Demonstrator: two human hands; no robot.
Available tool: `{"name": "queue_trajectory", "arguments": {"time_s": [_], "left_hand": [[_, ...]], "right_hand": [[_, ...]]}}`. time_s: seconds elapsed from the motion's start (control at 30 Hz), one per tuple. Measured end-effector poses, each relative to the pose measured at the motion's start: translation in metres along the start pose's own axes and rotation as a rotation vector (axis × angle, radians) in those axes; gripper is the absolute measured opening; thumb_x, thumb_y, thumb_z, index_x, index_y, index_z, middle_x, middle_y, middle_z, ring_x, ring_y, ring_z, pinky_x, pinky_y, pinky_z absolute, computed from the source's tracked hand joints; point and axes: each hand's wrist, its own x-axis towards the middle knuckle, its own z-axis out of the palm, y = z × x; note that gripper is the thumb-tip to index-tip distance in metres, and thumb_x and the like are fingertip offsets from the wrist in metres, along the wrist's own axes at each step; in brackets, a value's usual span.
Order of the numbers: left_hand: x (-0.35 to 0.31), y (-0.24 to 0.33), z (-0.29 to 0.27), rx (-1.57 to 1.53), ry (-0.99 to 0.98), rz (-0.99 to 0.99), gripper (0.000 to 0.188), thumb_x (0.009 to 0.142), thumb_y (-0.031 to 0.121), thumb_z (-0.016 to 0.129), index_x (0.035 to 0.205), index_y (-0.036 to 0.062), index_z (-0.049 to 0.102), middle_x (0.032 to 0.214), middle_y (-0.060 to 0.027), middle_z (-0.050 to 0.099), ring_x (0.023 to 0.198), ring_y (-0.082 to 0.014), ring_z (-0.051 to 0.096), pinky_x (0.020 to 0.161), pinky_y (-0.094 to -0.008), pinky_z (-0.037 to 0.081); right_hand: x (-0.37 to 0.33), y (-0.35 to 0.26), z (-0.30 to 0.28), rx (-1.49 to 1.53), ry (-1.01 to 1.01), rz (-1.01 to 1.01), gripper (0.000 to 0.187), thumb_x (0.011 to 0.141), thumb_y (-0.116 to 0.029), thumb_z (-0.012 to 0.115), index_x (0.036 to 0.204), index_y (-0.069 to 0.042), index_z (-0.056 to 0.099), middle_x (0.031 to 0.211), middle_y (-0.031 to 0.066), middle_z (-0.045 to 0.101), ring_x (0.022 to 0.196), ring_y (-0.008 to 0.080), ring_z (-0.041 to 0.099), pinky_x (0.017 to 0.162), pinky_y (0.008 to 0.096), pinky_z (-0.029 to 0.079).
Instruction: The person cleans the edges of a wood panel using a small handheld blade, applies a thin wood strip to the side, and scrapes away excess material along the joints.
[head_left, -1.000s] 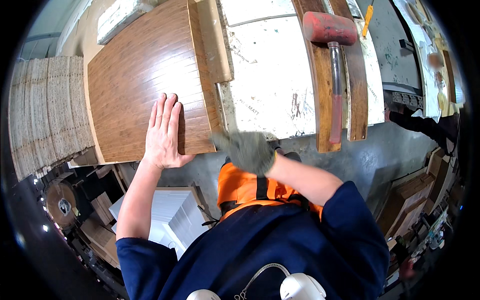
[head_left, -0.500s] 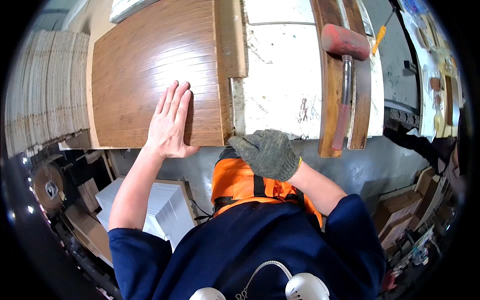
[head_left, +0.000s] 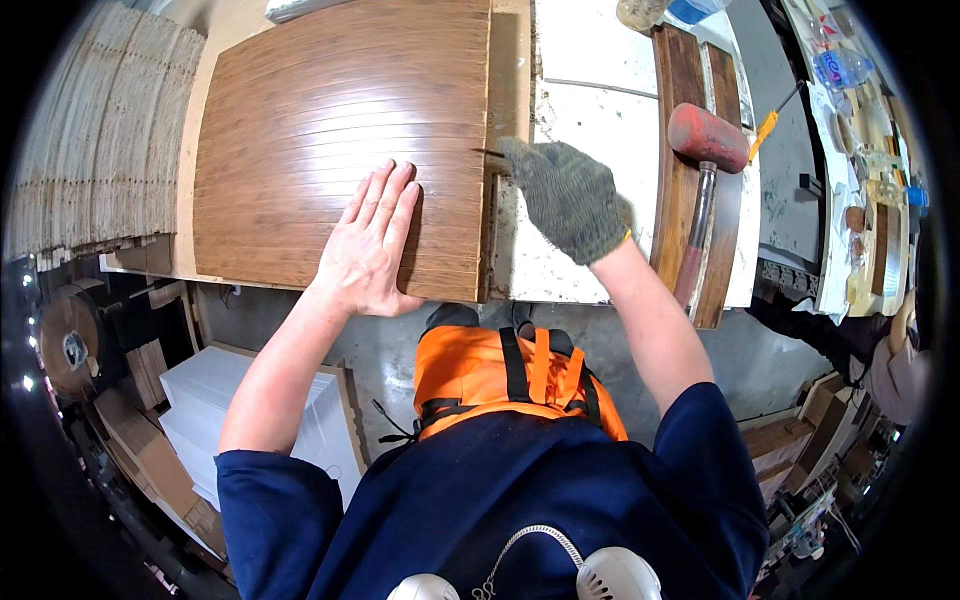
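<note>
My bare left hand (head_left: 370,240) lies flat on a brown wooden panel (head_left: 290,170) made of narrow strips, its fingers stretched out close to the near edge. The panel rests on the bench with its right edge facing my right hand. A dark grey-green knitted glove covers my right hand (head_left: 570,200), which is closed beside that edge, about midway along it. From its fingertips a thin dark blade-like piece (head_left: 487,152) points left over the panel's edge. The rest of that piece is hidden in the glove, so its kind is unclear.
Right of the glove, a red-headed mallet (head_left: 708,138) lies across two brown wooden strips (head_left: 678,80) on the white bench top (head_left: 600,120). A yellow-handled tool (head_left: 765,130) lies beyond them. Stacked boards (head_left: 100,140) stand at left. A person's arm (head_left: 890,360) shows at far right.
My right hand has moved away from me along the panel's right edge, from its near corner to about midway. The thin dark piece now shows. My left hand stays flat on the panel.
</note>
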Motion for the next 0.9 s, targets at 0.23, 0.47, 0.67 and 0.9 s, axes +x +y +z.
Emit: {"name": "queue_trajectory", "arguments": {"time_s": [0.23,0.47,0.67,0.9], "left_hand": [[-0.004,0.002,-0.002,0.030,-0.023,-0.050,0.122,0.048,0.044,0.080,0.143,-0.0067,0.023,0.152,-0.0279,0.020,0.143,-0.0442,0.014,0.119,-0.0497,0.012],[-0.006,0.001,-0.002,0.037,-0.037,-0.061,0.119,0.052,0.048,0.080,0.143,-0.0082,0.026,0.152,-0.0273,0.020,0.143,-0.0432,0.015,0.120,-0.0483,0.012],[0.002,0.000,-0.002,0.039,-0.012,-0.037,0.118,0.052,0.048,0.079,0.142,-0.0079,0.026,0.152,-0.0274,0.021,0.143,-0.0427,0.016,0.120,-0.0478,0.012],[-0.005,-0.002,-0.001,0.019,0.006,-0.041,0.119,0.051,0.047,0.079,0.142,-0.0081,0.026,0.152,-0.0273,0.021,0.143,-0.0431,0.016,0.120,-0.0476,0.013]], "right_hand": [[-0.024,-0.030,-0.021,0.088,-0.336,-0.252,0.038,0.083,-0.011,0.061,0.120,-0.010,0.055,0.074,0.0079,0.067,0.062,0.0209,0.068,0.049,0.0339,0.054],[-0.024,-0.035,-0.041,0.196,-0.438,-0.279,0.049,0.083,-0.017,0.058,0.131,-0.013,0.049,0.087,0.0085,0.066,0.070,0.0247,0.065,0.058,0.0375,0.053],[-0.069,-0.066,-0.034,0.132,-0.706,-0.581,0.041,0.087,-0.024,0.060,0.124,-0.007,0.055,0.092,0.0130,0.066,0.070,0.0245,0.068,0.058,0.0318,0.056],[-0.021,-0.033,-0.025,0.188,-0.430,-0.207,0.040,0.086,-0.016,0.057,0.125,-0.009,0.055,0.102,0.0099,0.068,0.074,0.0247,0.068,0.062,0.0336,0.057]]}}
